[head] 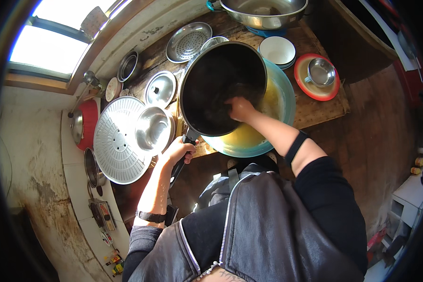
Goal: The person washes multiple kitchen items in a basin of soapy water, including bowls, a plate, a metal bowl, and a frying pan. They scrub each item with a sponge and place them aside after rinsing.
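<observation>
My left hand [182,151] is closed around the black handle of a large dark frying pan [211,84], which is tilted with its inside facing me. Inside the pan, my right hand [240,108] reaches against the dark surface; its fingers are partly blurred, and whether it holds anything is unclear. Below and behind the pan stands a wide translucent blue-green plastic basin [288,102] of yellowish liquid. To the left, a steel bowl [153,127] rests by a large round slotted steamer tray [116,148].
On the wooden table [319,111] are stacked white bowls [277,50], a steel cup [320,72] on a red-rimmed plate [301,75], a perforated steel plate [189,42], a pot lid [160,89] and a large steel basin [264,19]. A portable gas stove [102,214] sits at the left.
</observation>
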Tool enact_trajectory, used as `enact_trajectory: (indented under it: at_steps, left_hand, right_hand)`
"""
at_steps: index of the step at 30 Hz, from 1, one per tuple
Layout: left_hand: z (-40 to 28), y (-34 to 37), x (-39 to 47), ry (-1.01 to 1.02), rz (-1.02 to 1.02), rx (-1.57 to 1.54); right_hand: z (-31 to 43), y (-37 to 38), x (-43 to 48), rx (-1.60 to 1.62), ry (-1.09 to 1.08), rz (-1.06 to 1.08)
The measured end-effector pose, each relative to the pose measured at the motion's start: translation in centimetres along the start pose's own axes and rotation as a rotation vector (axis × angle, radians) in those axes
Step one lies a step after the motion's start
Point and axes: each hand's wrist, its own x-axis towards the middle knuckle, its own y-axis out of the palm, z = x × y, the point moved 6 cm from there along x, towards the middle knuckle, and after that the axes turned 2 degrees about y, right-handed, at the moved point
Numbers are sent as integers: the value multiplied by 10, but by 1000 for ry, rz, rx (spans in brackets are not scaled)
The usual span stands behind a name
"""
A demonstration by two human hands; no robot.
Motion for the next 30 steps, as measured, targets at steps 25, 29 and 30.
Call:
enact_trajectory:
  at_steps: [25,29,30]
  left_hand:
    - [2,4,0,18,33,-48]
    - [3,5,-1,-16,24,-64]
    - [2,6,-1,-6,27,-57]
  right_hand:
    - [6,25,-23,-610,-344,-49]
    - [-48,11,29,-515,157,-26]
    - [-55,-5,42,-297,268,-194]
